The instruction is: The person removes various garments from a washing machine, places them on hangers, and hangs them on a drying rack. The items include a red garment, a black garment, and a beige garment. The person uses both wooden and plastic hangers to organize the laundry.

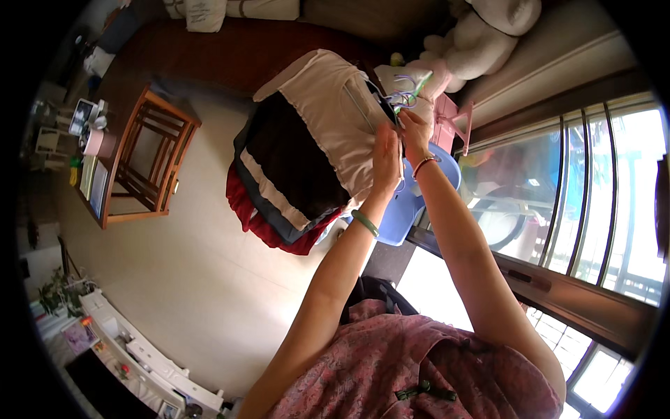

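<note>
A layered stack of clothes spreads out in front of me. A cream garment (328, 105) is on top, above black cloth (292, 155), grey cloth (272, 202) and red cloth (241, 209). Thin coloured clothes hangers (413, 89) bunch at the stack's right edge. My right hand (416, 134) is closed at their lower end, its fingertips partly hidden. Along the cream garment's right side lies my left hand (386, 157), its fingers stretched out flat against the cloth. A green bangle (365, 223) circles my left wrist; a thin bracelet (423, 166) is on my right.
Below my hands is a blue plastic seat (401, 215), with a pink stool (450, 126) beyond it. A sliding window (551, 195) lines the right. Plush toys (481, 45) sit at the far right, by a brown couch (209, 56). A wooden chair (150, 160) stands left.
</note>
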A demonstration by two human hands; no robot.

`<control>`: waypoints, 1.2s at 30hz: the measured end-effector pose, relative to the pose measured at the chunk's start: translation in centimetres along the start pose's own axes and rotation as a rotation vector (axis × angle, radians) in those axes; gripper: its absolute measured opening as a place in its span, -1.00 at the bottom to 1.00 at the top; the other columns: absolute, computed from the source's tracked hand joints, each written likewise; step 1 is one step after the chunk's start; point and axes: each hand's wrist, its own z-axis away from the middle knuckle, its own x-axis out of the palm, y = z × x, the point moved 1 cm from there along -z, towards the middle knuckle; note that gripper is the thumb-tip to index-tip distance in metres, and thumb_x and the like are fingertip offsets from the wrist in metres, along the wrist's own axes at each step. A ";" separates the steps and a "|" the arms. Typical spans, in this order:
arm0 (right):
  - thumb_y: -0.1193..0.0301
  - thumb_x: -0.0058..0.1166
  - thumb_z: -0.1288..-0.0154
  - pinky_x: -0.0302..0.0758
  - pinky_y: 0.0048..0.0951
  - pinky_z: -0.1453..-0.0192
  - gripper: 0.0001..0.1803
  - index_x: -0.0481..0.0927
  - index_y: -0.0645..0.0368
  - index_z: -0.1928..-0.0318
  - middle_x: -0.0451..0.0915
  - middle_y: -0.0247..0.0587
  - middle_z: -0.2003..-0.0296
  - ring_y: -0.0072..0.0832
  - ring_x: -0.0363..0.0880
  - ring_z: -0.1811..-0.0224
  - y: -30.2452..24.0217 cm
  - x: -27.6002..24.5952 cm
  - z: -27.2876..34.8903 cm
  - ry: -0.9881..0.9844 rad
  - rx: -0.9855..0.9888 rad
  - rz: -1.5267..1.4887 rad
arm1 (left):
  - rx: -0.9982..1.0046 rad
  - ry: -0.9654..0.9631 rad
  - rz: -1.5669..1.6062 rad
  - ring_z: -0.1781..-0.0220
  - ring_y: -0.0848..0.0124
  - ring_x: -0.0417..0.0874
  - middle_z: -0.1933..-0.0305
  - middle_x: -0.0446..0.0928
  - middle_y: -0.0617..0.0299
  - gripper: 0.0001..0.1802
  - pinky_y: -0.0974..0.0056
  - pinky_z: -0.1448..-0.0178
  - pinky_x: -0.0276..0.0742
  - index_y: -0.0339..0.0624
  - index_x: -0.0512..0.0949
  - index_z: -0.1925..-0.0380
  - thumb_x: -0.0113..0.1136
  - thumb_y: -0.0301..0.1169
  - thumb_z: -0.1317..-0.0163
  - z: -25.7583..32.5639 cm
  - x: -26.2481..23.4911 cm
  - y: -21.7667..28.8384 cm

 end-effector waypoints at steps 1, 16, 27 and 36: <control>0.29 0.16 -0.31 0.44 -0.56 0.15 -0.65 0.67 0.31 0.04 0.68 -0.27 0.30 -0.57 0.55 0.28 -0.7 0.0 0.8 -0.003 0.052 -0.031 | -0.007 0.013 0.005 -0.45 0.21 0.22 -0.45 0.17 -0.07 -0.39 0.25 -0.47 0.10 -0.43 0.15 -0.36 -0.19 -0.16 -0.53 -0.1 -0.4 -0.2; -0.08 -0.33 -0.52 0.19 -0.23 -0.45 -0.25 0.24 0.33 -0.37 0.29 -0.04 -0.36 -0.24 0.24 -0.42 -5.4 -16.8 22.0 -0.276 0.121 -0.758 | -0.275 -0.160 0.350 -0.49 0.28 0.16 -0.49 0.14 0.08 -0.24 0.17 -0.49 0.11 -0.20 0.14 -0.43 -0.20 0.13 -0.46 17.0 5.7 6.7; -0.03 -0.36 -0.55 0.26 -0.23 -0.40 -0.33 0.30 0.29 -0.33 0.35 -0.06 -0.33 -0.25 0.30 -0.38 -0.2 -38.1 43.2 0.105 -0.021 -1.087 | -0.644 -0.414 0.478 -0.38 0.32 0.33 -0.38 0.32 0.16 -0.41 0.18 -0.42 0.24 -0.11 0.27 -0.36 -0.21 0.01 -0.50 41.1 16.0 2.3; 0.04 -0.34 -0.57 0.34 -0.21 -0.34 -0.43 0.38 0.26 -0.24 0.44 -0.07 -0.24 -0.24 0.40 -0.29 2.6 -55.1 50.9 0.487 -0.244 -1.258 | -0.946 -0.697 0.359 -0.38 0.29 0.35 -0.33 0.39 0.13 -0.50 0.15 -0.46 0.21 -0.10 0.32 -0.31 -0.28 -0.08 -0.54 53.1 29.2 -3.6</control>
